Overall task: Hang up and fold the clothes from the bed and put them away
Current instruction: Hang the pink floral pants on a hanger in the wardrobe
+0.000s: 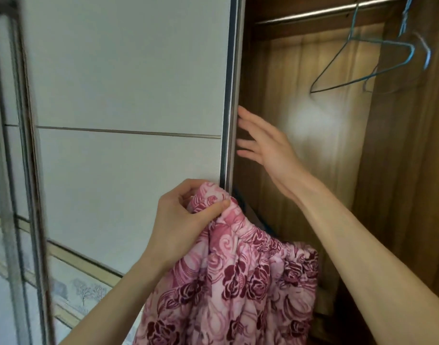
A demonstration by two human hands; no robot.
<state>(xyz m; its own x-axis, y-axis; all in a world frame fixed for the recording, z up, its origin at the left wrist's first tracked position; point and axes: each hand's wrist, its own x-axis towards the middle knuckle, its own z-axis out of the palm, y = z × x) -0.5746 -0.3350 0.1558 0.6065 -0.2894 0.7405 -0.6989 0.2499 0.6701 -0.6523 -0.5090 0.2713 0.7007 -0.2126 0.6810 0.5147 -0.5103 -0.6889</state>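
The person stands close to a wardrobe whose white sliding door [129, 95] fills the left and middle of the frame, its metal edge strip [228, 108] running down just left of centre. The left hand [186, 220], low in the middle of the frame, grasps the gathered top of a pink garment [238, 282] printed with dark red roses, thumb and fingers curled round the bunched fabric; the cloth hangs down from that grip to the bottom edge of the frame, in front of the door's lower corner and the dark opening beside it. The right hand [263, 145] is raised at centre frame with fingers straight and spread, holding nothing, its fingertips at or just beside the door's metal edge; whether they actually touch it cannot be told. To the right, the wardrobe interior [325, 145] is brown wood with a pale patch of light on its back panel. At the upper right a metal rail [313, 14] crosses the top, and a blue wire hanger [387, 43] hangs from it, with at least 1 more hanger [426, 54] just to its right, blurred.
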